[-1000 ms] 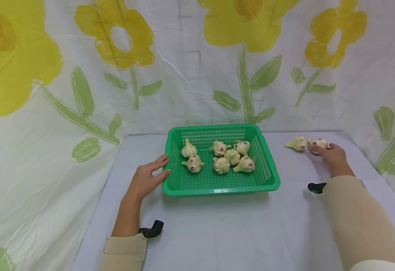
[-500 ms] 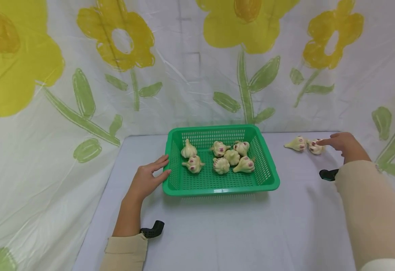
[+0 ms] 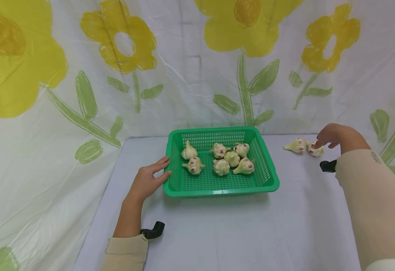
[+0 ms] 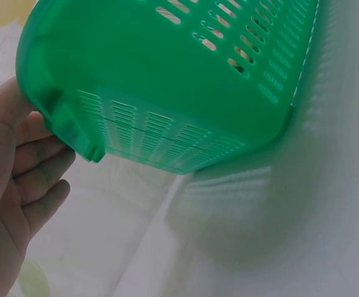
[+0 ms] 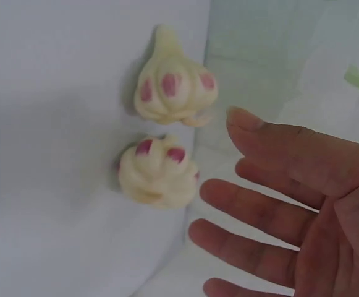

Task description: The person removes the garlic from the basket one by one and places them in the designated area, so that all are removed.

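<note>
My left hand (image 3: 146, 182) touches the left rim of a green plastic basket (image 3: 217, 192), its fingers relaxed and spread; in the left wrist view the fingers (image 4: 40, 164) lie along the outer side of the rim. Several garlic bulbs lie inside the basket, two at the left and the others grouped to the right. At the far right of the table, my right hand (image 3: 343, 136) hovers over a garlic bulb (image 5: 157, 173) with purple marks, fingers loosely extended and holding nothing. A second garlic bulb (image 5: 174, 90) lies right beside it, stem pointing away.
A white cloth covers the table (image 3: 197, 233). Behind it hangs a white curtain (image 3: 190, 86) printed with yellow flowers, close to the table's back edge and the bulbs at the right. A black wrist device (image 3: 153, 230) sits on the left forearm.
My right hand has come off the right-hand garlic bulb and risen up and back above it. The bulb stays on the table beside the other one. My left hand keeps its place.
</note>
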Motion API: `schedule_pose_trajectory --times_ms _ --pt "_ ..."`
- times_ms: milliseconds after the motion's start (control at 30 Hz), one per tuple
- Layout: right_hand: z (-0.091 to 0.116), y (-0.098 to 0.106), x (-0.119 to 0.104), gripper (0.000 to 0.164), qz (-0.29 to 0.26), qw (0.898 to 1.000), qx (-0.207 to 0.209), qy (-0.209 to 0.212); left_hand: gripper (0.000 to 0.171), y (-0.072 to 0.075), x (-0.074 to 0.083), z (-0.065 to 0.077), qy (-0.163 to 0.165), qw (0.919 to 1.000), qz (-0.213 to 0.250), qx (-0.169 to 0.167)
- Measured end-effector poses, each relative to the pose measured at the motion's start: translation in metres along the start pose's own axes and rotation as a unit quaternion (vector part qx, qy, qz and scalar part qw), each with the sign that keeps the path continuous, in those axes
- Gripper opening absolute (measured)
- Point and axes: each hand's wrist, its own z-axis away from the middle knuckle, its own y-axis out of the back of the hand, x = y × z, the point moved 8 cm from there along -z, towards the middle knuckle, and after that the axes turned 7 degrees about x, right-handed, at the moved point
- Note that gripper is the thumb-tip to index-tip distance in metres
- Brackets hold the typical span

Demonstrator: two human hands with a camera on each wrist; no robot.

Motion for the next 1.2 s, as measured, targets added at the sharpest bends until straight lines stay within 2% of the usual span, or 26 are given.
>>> schedule_pose_trajectory --times_ms 267,433,567,733,833,967,1067,1200 --pt "0.014 0.006 -0.049 0.08 0.009 0.999 0.007 0.053 0.044 0.001 0.001 -0.001 -0.007 1.0 0.005 0.0" --pt "0.026 0.011 -0.083 0.073 0.036 0.996 0.011 0.081 0.045 0.003 0.002 -0.001 -0.012 0.9999 0.004 0.004" --pt "0.04 0.013 -0.115 0.069 0.052 0.991 0.022 0.122 0.045 0.004 0.002 -0.001 -0.014 0.9999 0.003 0.006" --pt "0.049 0.01 -0.152 0.065 0.032 0.982 0.031 0.183 0.045 0.004 0.002 0.0 -0.013 0.9999 0.006 0.006" --pt "0.051 0.003 -0.169 0.065 -0.007 0.975 0.017 0.22 0.044 0.004 0.001 0.0 -0.012 0.9999 0.008 0.006" --pt "0.046 -0.011 -0.187 0.066 -0.105 0.959 -0.021 0.264 0.044 0.004 0.003 0.0 -0.015 0.9998 0.007 0.007" --pt "0.041 -0.023 -0.198 0.063 -0.177 0.939 -0.038 0.294 0.044 0.003 0.003 0.0 -0.017 0.9998 0.006 0.007" --pt "0.034 -0.034 -0.213 0.057 -0.266 0.905 -0.042 0.328 0.044 0.002 0.003 0.0 -0.015 0.9999 0.007 0.005"
